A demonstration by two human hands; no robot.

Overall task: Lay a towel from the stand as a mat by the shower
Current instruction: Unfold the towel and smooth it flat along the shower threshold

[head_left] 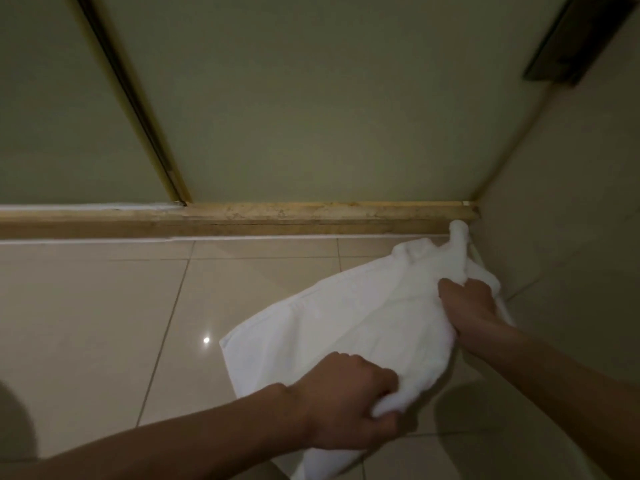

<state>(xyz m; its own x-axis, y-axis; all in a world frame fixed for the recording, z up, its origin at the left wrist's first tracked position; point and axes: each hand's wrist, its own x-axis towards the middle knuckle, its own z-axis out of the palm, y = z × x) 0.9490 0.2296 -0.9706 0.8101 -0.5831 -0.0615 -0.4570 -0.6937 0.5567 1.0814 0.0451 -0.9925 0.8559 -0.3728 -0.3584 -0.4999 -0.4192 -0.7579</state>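
Both hands are clenched on one white towel [346, 323]. The left hand [349, 403] grips a bunched near edge; the right hand [467, 306] grips a gathered fold farther along, closer to the side wall [571, 237]. The towel spreads between them, partly opened, over the glossy tiled floor [104, 306]; whether it rests on the tiles cannot be determined. Its far corner stands up just beside the right end of the stone threshold [277, 216], which runs along the base of the frosted panel [311, 98]. A gold-edged frame strip [138, 109] divides the panels. A dark fixture [581, 39], blurred, is on the wall at upper right.
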